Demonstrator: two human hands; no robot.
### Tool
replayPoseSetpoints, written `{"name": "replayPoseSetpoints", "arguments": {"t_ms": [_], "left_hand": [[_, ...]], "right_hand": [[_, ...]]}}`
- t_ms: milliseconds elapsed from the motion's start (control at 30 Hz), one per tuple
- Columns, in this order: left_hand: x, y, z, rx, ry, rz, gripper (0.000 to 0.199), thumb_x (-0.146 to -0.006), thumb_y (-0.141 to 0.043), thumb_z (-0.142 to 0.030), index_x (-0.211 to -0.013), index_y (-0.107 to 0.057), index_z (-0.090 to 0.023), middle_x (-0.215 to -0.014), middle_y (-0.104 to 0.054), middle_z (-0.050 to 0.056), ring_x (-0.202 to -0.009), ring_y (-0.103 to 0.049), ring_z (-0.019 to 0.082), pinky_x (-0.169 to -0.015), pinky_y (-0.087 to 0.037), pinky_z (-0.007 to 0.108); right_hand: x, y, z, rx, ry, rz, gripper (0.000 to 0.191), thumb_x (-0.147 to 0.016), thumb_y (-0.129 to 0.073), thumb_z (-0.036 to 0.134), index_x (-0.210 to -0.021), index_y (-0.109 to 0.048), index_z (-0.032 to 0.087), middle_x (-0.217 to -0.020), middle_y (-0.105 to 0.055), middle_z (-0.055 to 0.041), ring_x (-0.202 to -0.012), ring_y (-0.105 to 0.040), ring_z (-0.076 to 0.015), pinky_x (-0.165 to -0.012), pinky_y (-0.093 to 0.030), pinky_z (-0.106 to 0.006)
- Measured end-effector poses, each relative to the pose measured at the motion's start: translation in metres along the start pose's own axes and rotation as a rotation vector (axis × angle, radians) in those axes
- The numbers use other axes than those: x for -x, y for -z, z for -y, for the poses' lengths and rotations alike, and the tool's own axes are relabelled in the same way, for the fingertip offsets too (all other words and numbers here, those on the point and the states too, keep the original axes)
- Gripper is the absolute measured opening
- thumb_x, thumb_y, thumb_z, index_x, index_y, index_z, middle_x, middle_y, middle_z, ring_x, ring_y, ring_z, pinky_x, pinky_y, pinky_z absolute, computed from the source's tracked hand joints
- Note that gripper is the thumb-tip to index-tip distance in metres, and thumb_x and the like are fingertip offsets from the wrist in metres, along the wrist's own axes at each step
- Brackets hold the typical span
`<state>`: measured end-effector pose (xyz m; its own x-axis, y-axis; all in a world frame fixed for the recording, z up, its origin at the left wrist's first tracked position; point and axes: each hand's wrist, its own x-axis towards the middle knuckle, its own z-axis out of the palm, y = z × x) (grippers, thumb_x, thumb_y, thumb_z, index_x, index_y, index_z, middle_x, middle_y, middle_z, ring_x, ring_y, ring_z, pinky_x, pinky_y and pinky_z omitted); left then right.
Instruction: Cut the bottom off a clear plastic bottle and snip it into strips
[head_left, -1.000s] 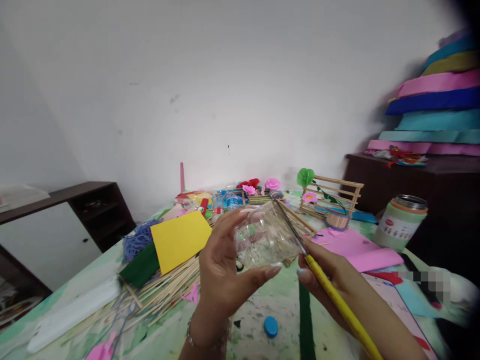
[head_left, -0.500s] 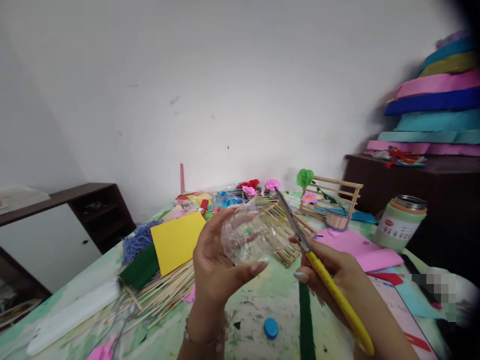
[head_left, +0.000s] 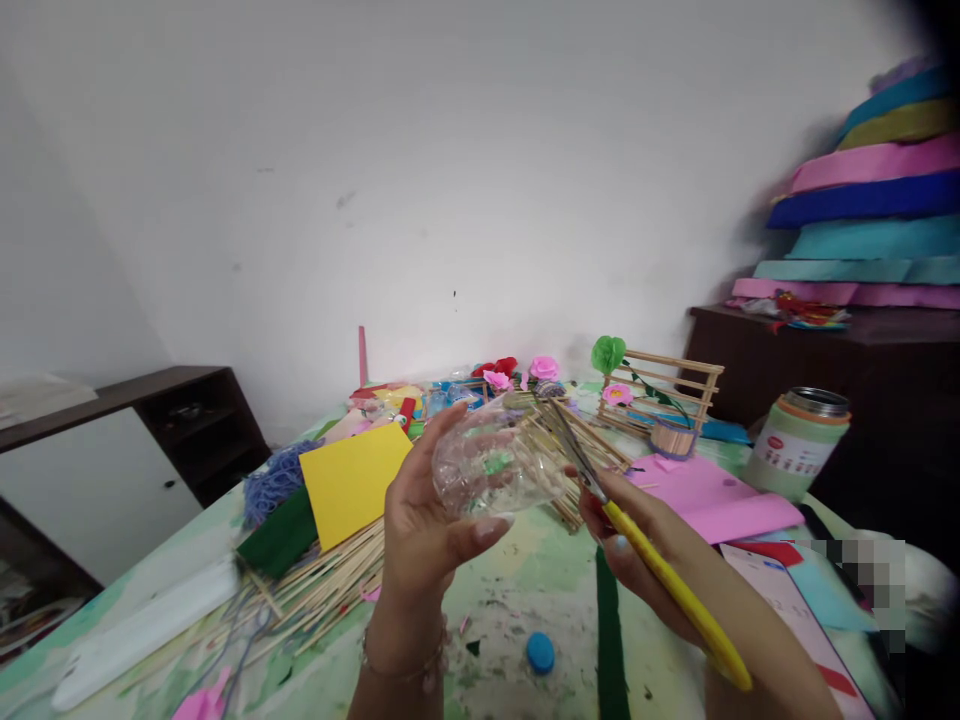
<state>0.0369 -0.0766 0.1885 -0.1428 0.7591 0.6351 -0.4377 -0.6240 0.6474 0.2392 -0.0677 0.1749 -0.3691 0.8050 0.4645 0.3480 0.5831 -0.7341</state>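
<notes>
- I see the clear plastic piece (head_left: 499,485) at the centre of the frame, held above the surface (head_left: 491,575).
- The left hand (head_left: 420,530) is half curled around it, fingers behind, thumb along the lower side.
- I'd judge the plastic very light, thin and springy, rather slippery, easily dented by a hard squeeze; a broad, gentle hold around its rounded left end suits it, away from the right edge, which may be sharp.
- The right hand (head_left: 656,515) is closed around the yellow-handled scissors (head_left: 667,585), blades pointing up and left beside that edge; I can't tell whether they touch it.
- Below, at lower centre, I have a blue cap (head_left: 540,653) and a dark green strip (head_left: 611,635).
- Further out: bamboo sticks (head_left: 330,590) and a yellow sheet (head_left: 352,485) at left, a pink sheet (head_left: 712,505) at right.
</notes>
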Motion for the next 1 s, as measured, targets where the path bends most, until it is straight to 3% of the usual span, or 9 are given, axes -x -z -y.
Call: {"name": "replayPoseSetpoints", "arguments": {"t_ms": [167, 300, 600, 733, 833, 1000], "left_hand": [[0.0, 0.0, 0.003, -0.022, 0.042, 0.017, 0.07, -0.054, -0.085, -0.024, -0.119, -0.061, -0.029, -0.118, -0.063, 0.007, -0.107, -0.062, 0.031, -0.078, -0.059, 0.036], [0.002, 0.0, 0.004, -0.039, 0.064, 0.052, 0.072, -0.054, -0.085, -0.025, -0.121, -0.06, -0.029, -0.12, -0.062, 0.008, -0.108, -0.061, 0.033, -0.078, -0.059, 0.038], [0.003, -0.008, 0.001, -0.082, 0.088, 0.013, 0.071, -0.051, -0.087, -0.023, -0.117, -0.062, -0.026, -0.116, -0.064, 0.008, -0.106, -0.062, 0.032, -0.08, -0.058, 0.04], [0.002, -0.008, 0.003, -0.094, 0.104, 0.006, 0.07, -0.051, -0.086, -0.022, -0.117, -0.063, -0.026, -0.117, -0.064, 0.008, -0.105, -0.062, 0.031, -0.081, -0.058, 0.041], [0.001, -0.005, 0.005, -0.069, 0.111, 0.044, 0.069, -0.053, -0.085, -0.022, -0.118, -0.061, -0.027, -0.116, -0.064, 0.008, -0.106, -0.062, 0.032, -0.083, -0.057, 0.043], [-0.003, 0.002, 0.008, 0.014, 0.085, 0.045, 0.065, -0.056, -0.082, -0.023, -0.118, -0.062, -0.029, -0.116, -0.064, 0.008, -0.104, -0.064, 0.03, -0.079, -0.059, 0.039]], "right_hand": [[-0.002, -0.002, 0.008, -0.016, 0.004, 0.043, 0.061, -0.08, -0.042, 0.073, -0.097, -0.059, 0.017, -0.066, -0.045, -0.0003, -0.06, -0.041, -0.0144, -0.054, -0.038, -0.025], [-0.002, -0.002, 0.007, -0.029, -0.031, 0.059, 0.058, -0.082, -0.042, 0.07, -0.103, -0.055, 0.017, -0.066, -0.042, 0.002, -0.058, -0.035, -0.0125, -0.052, -0.034, -0.024], [-0.002, -0.001, 0.014, -0.003, -0.098, -0.018, 0.038, -0.08, -0.06, 0.052, -0.098, -0.057, 0.019, -0.075, -0.054, -0.0011, -0.065, -0.047, -0.0148, -0.057, -0.042, -0.023], [-0.003, 0.001, 0.012, -0.001, -0.119, -0.025, 0.03, -0.079, -0.061, 0.049, -0.085, -0.06, 0.02, -0.07, -0.054, -0.0005, -0.064, -0.049, -0.0161, -0.052, -0.041, -0.023], [-0.004, 0.002, 0.007, 0.002, -0.106, -0.018, 0.031, -0.079, -0.062, 0.05, -0.079, -0.059, 0.019, -0.065, -0.05, 0.0001, -0.062, -0.048, -0.0155, -0.049, -0.037, -0.022], [-0.005, 0.002, 0.001, -0.074, -0.102, -0.093, 0.045, -0.079, -0.056, 0.061, -0.087, -0.057, 0.017, -0.064, -0.042, 0.0019, -0.054, -0.037, -0.0112, -0.046, -0.032, -0.022]]}}
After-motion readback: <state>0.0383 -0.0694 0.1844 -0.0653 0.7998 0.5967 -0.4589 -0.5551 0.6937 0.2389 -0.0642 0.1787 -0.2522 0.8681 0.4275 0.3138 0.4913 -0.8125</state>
